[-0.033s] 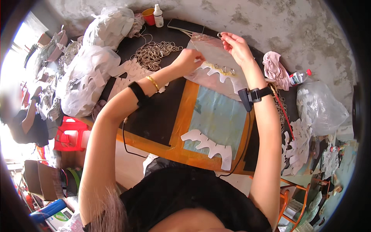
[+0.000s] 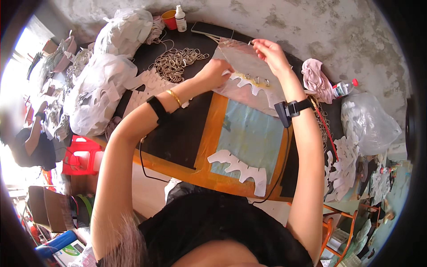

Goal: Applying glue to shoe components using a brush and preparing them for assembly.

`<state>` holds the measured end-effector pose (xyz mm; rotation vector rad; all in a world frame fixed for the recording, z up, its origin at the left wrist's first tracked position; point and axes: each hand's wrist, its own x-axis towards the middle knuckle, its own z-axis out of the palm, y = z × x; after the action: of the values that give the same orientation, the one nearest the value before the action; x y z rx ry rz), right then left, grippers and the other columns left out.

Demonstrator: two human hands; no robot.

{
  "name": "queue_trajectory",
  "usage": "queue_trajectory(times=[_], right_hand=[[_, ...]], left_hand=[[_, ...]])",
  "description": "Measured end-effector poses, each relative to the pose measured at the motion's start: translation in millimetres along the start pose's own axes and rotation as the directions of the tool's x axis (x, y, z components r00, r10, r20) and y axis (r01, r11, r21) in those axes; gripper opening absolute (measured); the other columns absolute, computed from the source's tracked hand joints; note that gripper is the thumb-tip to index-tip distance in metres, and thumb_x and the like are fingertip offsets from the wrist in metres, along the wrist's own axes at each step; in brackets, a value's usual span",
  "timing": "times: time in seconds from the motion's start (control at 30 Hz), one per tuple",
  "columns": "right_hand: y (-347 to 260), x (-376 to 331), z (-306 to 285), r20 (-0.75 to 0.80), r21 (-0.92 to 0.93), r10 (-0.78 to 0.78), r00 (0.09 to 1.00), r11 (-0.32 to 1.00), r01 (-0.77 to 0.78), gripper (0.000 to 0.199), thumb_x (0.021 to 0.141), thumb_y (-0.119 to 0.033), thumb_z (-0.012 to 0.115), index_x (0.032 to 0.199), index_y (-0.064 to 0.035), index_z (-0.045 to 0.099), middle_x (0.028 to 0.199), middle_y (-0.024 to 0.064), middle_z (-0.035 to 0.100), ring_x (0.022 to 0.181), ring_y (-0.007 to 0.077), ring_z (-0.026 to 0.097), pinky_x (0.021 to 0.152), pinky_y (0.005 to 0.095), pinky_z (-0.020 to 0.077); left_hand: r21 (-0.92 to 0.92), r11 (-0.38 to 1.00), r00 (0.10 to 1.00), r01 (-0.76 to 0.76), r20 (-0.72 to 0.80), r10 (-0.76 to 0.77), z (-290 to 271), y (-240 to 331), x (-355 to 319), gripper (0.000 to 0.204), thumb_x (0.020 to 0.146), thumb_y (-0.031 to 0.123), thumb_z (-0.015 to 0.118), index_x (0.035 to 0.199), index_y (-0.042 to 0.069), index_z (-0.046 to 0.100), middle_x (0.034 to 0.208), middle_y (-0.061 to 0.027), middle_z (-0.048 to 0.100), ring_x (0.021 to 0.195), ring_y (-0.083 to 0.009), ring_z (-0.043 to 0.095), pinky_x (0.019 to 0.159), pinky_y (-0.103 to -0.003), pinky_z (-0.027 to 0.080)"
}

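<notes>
My left hand (image 2: 215,74) is closed beside the left end of a scalloped white piece (image 2: 254,87). Something white shows at its fingertips, too small to name. Several metal rings (image 2: 257,80) stand along that piece's yellowish upper edge. It lies on a clear plastic sheet (image 2: 235,52) at the far side of the table. Beyond the sheet's right part, my right hand (image 2: 270,54) pinches a small metal ring (image 2: 250,42), raised above the table. A second scalloped white piece (image 2: 242,167) lies near the front edge, on the blue-grey panel (image 2: 253,133) framed with orange tape.
Left of my left hand lie a heap of metal rings (image 2: 180,62) and pale cut pieces (image 2: 149,86). White bags (image 2: 100,93), a red cup (image 2: 169,19), a white bottle (image 2: 180,18) and a phone (image 2: 212,30) stand around. A pink cloth (image 2: 316,76) and plastic bottle (image 2: 344,88) are at right.
My right fingertips and the ring have dipped slightly. A white bit now shows at my left fingertips. The pieces on the table lie as before.
</notes>
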<state>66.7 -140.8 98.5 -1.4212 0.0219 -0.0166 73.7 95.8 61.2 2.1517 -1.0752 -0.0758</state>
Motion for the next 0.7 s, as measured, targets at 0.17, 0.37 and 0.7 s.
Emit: queue_trajectory(times=[0.17, 0.37, 0.7], right_hand=[[57, 11, -16, 0.190, -0.618, -0.122, 0.974, 0.756, 0.215, 0.017, 0.088, -0.016, 0.062, 0.095, -0.0030, 0.070, 0.080, 0.0017, 0.067, 0.075, 0.0086, 0.057, 0.069, 0.0260, 0.0463], [66, 17, 0, 0.247, -0.683, 0.085, 0.965, 0.722, 0.111, 0.016, 0.088, -0.015, 0.062, 0.094, -0.0023, 0.069, 0.081, 0.0045, 0.068, 0.074, 0.0097, 0.059, 0.067, 0.0273, 0.0460], [66, 25, -13, 0.359, -0.642, 0.216, 0.908, 0.763, 0.072, 0.016, 0.089, -0.014, 0.061, 0.093, -0.0001, 0.068, 0.082, 0.0019, 0.068, 0.077, 0.0073, 0.059, 0.070, 0.0254, 0.0478]], left_hand=[[0.202, 0.975, 0.995, -0.095, 0.051, 0.087, 21, -10, -6, 0.018, 0.081, 0.014, 0.060, 0.091, 0.001, 0.067, 0.093, -0.0153, 0.064, 0.094, -0.0339, 0.058, 0.085, -0.040, 0.048], [0.260, 0.953, 0.988, -0.154, 0.033, 0.150, 21, -12, -9, 0.024, 0.081, 0.011, 0.059, 0.103, 0.002, 0.062, 0.092, -0.0151, 0.062, 0.093, -0.0330, 0.059, 0.083, -0.040, 0.049], [0.265, 0.954, 0.990, -0.141, 0.027, 0.138, 23, -11, 3, 0.040, 0.076, 0.008, 0.057, 0.116, 0.004, 0.059, 0.090, -0.0165, 0.064, 0.087, -0.0330, 0.061, 0.080, -0.041, 0.050]])
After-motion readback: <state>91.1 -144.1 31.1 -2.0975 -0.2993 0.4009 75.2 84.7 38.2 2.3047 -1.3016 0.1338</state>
